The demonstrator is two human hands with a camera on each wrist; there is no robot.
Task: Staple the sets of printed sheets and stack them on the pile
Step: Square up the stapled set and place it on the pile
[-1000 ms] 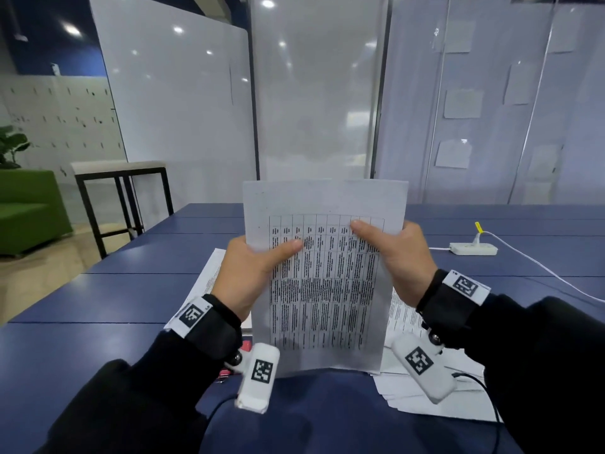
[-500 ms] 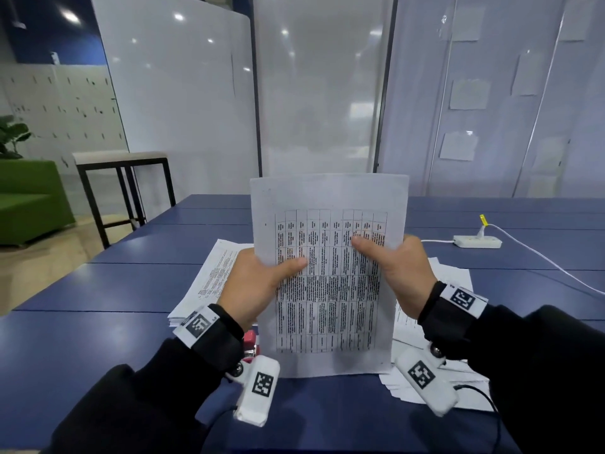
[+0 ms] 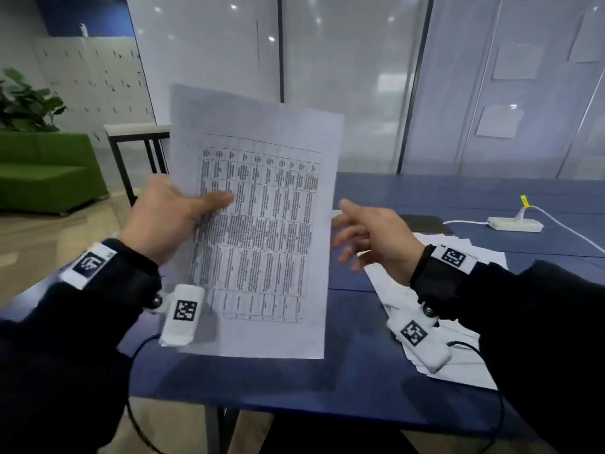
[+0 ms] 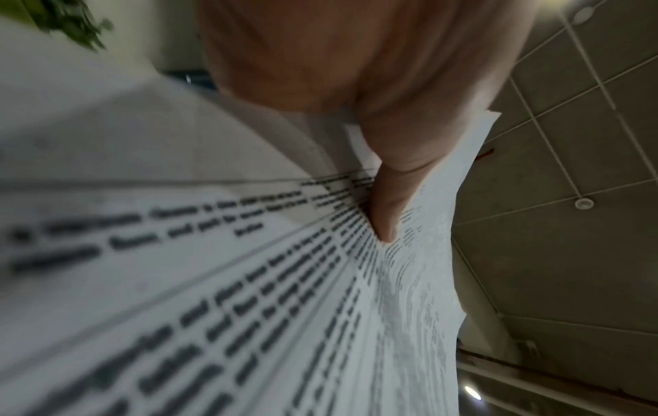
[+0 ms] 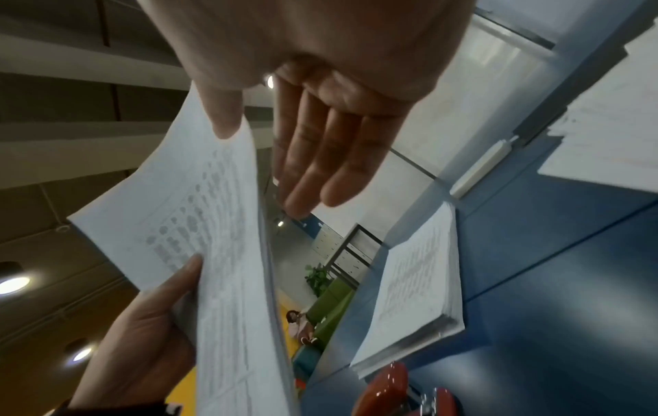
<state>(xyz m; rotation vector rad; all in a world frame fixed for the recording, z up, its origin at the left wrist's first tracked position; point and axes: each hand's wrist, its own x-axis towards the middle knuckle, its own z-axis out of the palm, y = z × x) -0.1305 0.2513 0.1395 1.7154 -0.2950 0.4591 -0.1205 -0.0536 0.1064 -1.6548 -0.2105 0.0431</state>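
My left hand point(image 3: 183, 208) alone holds a set of printed sheets point(image 3: 262, 231) upright above the blue table point(image 3: 360, 375), thumb point(image 4: 384, 219) pressed on the printed table side of the sheets point(image 4: 249, 281), fingers behind. My right hand point(image 3: 360, 234) hovers just off the set's right edge, fingers spread and empty. From the right wrist, the right hand point(image 5: 320, 157) is beside the sheets point(image 5: 213, 225); a thick pile of sheets point(image 5: 420, 284) lies on the table, and a red stapler point(image 5: 388, 394) sits near it. The held set hides both in the head view.
Loose printed sheets point(image 3: 458, 267) are fanned on the table under my right wrist. A white power strip point(image 3: 514, 224) with a cable lies at the far right. A stool-height table point(image 3: 137, 132) and a green sofa point(image 3: 45, 172) stand left of the table.
My right hand has let go of the set and drawn off to the right, fingers spread. The left hand now carries the set alone, tilted and shifted left.
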